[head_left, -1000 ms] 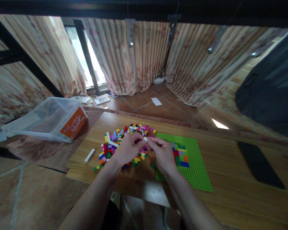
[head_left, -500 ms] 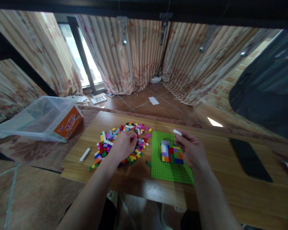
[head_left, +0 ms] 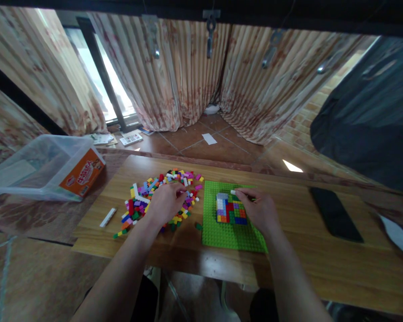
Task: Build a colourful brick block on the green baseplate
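- at the near side of the wooden table [head_left: 184, 246], the green baseplate [head_left: 228, 239] is laid flat to the right; if it is brushed by the right forearm, it could be slid or turned.
- just off its left edge, a dark green brick [head_left: 198, 226] is left loose; it could be knocked nearer the edge by a sleeve-less wrist and dropped.
- on the baseplate, the joined bricks [head_left: 231, 212] are partly hidden by the right hand [head_left: 262, 210]; through that blocked view, a stud row could be miscounted.
- to the left, the loose pile [head_left: 177, 219] is reached over by the left hand [head_left: 165, 202]; its fingers are curled together, but whether anything is grasped cannot be told. small pieces could be scattered if the pile is swept.
- farther, over the far part of the baseplate, a white brick [head_left: 233, 192] is pinched in the right fingertips; being gripped near one end, it could be tilted or seated askew if pressed unevenly. whether the studs are touched cannot be told.
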### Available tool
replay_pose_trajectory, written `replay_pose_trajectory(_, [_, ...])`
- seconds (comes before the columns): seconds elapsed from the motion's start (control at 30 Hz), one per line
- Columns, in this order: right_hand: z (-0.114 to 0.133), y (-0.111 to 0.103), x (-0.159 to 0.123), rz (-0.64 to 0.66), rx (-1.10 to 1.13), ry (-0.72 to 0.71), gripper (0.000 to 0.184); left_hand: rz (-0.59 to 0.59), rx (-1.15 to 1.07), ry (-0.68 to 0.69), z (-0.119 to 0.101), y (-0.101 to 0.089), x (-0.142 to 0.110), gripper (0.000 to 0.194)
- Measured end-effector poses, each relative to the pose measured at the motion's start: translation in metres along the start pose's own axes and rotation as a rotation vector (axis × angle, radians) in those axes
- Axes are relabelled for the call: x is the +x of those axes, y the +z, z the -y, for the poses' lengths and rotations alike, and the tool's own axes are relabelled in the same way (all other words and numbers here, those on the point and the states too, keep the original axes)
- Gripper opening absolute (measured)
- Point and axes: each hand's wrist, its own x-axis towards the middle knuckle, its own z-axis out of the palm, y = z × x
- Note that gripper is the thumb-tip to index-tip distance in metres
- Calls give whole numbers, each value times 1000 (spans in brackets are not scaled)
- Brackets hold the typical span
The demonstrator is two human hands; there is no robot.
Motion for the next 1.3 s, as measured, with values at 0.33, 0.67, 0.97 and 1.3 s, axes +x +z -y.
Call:
replay_pose_trajectory(0.33, [8,4,-9,83,-202,-42,28,7,-111,29,-10,5,2,21])
replay_pose_trajectory(0.67, [3,-1,-7,135,-119,-33,29,9,-120,26,-12,6,3,23])
replay_pose_trajectory(0.97, [-11,-5,-4,231,-70,-110,46,-14,-106,33,-9,4,2,23])
replay_pose_trajectory(1.3, [-24,0,4,304,-44,-151,33,-9,-100,20,-10,0,1,24])
